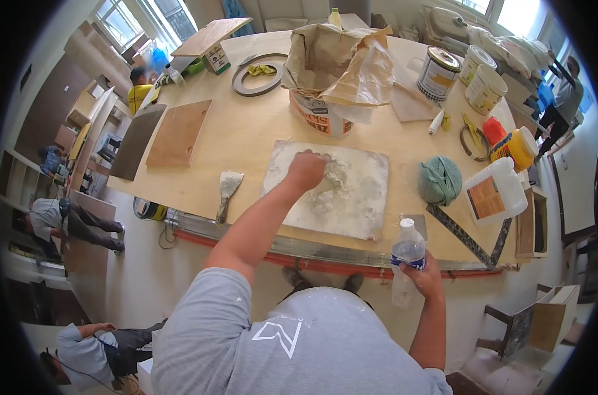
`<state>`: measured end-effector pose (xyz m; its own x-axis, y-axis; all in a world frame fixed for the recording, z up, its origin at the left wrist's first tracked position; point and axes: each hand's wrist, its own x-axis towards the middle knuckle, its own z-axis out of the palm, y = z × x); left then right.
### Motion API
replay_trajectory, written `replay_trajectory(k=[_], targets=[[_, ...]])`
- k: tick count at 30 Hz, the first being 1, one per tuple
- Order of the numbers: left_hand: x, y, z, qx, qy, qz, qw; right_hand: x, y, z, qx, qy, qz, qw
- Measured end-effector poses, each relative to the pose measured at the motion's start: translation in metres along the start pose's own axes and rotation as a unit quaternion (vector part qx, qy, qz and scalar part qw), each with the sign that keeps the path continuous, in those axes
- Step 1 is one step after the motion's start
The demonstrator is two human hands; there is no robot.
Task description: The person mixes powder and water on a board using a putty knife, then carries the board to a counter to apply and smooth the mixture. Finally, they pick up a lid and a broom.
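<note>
My left hand is closed in a fist over a pale square board. Beside and under its knuckles lies a small heap of whitish powder; whatever the fingers hold, if anything, is hidden. Low at the table's front edge, my right hand grips a clear plastic water bottle with a blue label and white cap, held upright. Left of the board rests a putty knife with a whitened blade. Behind the board stands an open paper bag, its top folded out, inside a printed bucket.
A teal ball of twine, a white jug and a black metal square lie on the right. Cans stand behind them. Wood panels and a coil of edging occupy the left. Other people are around the room.
</note>
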<state>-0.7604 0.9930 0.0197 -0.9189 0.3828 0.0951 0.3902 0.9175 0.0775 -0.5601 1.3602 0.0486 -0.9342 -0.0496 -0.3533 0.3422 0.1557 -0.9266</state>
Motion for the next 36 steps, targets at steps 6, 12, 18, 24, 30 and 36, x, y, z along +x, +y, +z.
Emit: replay_trajectory(k=[6, 12, 18, 24, 30, 36], targets=[[-0.012, -0.006, -0.001, -0.02, -0.054, 0.086, 0.995, 0.002, -0.018, 0.011, -0.004, 0.0, -0.008, 1.0], [-0.007, 0.013, -0.005, -0.042, -0.048, 0.115, 0.991, 0.008, -0.024, 0.014, -0.061, -0.017, -0.022, 0.998], [-0.026, 0.01, -0.039, -0.06, -0.092, 0.048, 0.993, 0.016, -0.037, 0.021, -0.109, -0.026, -0.021, 0.993], [-0.038, 0.01, -0.01, -0.082, -0.139, -0.012, 0.987, 0.044, -0.079, 0.044, -0.332, -0.029, -0.037, 0.942], [-0.06, -0.021, -0.012, -0.167, -0.01, -0.165, 0.972, 0.083, -0.123, 0.076, -0.558, -0.037, -0.021, 0.829], [-0.113, -0.049, -0.01, -0.215, 0.112, -0.244, 0.939, 0.126, -0.146, 0.11, -0.674, -0.045, -0.039, 0.737]])
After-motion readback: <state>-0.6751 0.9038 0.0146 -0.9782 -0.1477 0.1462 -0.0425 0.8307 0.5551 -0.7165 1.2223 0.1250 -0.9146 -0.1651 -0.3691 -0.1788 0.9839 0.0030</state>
